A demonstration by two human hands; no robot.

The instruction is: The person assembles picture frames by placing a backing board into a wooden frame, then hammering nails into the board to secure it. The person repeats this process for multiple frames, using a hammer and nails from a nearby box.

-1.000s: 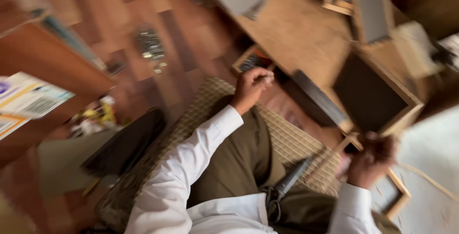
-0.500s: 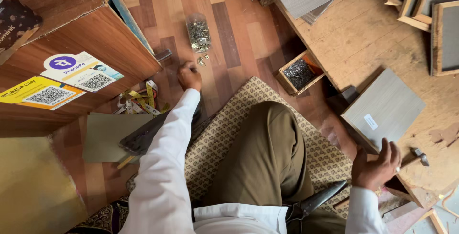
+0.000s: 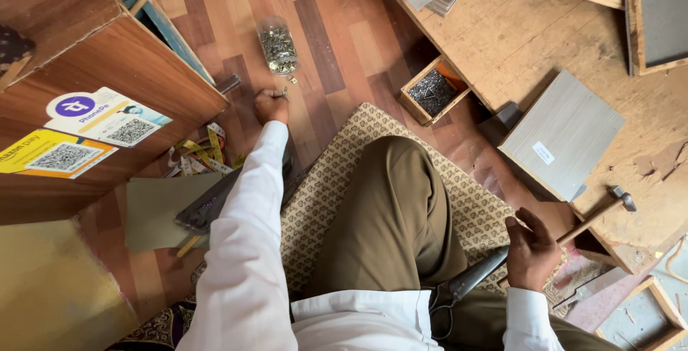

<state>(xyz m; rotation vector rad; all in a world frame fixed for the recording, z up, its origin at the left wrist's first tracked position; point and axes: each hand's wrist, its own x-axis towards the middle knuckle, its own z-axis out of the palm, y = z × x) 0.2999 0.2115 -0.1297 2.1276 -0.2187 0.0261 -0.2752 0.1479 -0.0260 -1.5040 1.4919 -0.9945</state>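
My left hand (image 3: 271, 106) reaches forward to the wooden floor, fingers pinched on a few small metal screws just below a clear jar of screws (image 3: 277, 44) lying on its side. A couple of loose screws lie between the hand and the jar. My right hand (image 3: 532, 250) rests by my right knee, curled loosely around the wooden handle of a hammer (image 3: 598, 213), whose metal head points to the far right. I sit on a patterned woven mat (image 3: 337, 172).
A wooden cabinet (image 3: 107, 86) with stickers stands at left, a yellow tape measure (image 3: 204, 152) at its foot. A small wooden box of nails (image 3: 432, 91) sits beyond my knee. A grey board (image 3: 562, 134) and wooden frames (image 3: 648, 17) lie on the plywood at right.
My left hand has swung from the nail box over to the left and closed on screws by the jar. My right hand has closed around the hammer handle.
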